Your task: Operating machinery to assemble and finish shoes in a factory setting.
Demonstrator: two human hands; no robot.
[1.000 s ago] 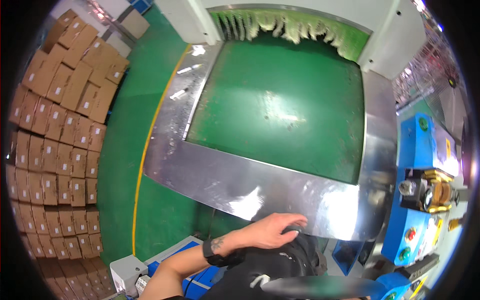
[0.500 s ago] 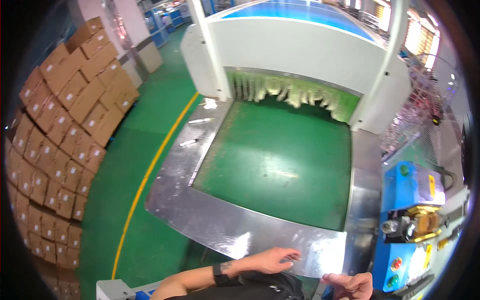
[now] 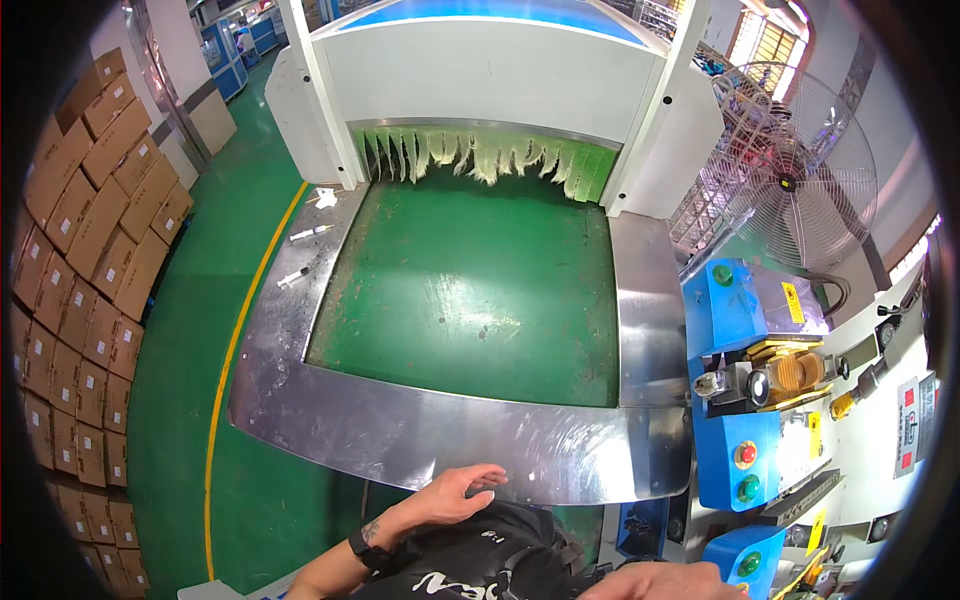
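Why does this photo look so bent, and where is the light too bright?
Head view: fisheye distortion curves the yellow floor line, and the rim goes black; also head view: white glare lies front right on the metal table, and the window is partly washed out.

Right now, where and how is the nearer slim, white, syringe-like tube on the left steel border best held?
Likely mid-barrel, from above, pinching across its length: the slim, white, syringe-like tube lies slantwise on the flat, grey steel border, both long sides exposed.
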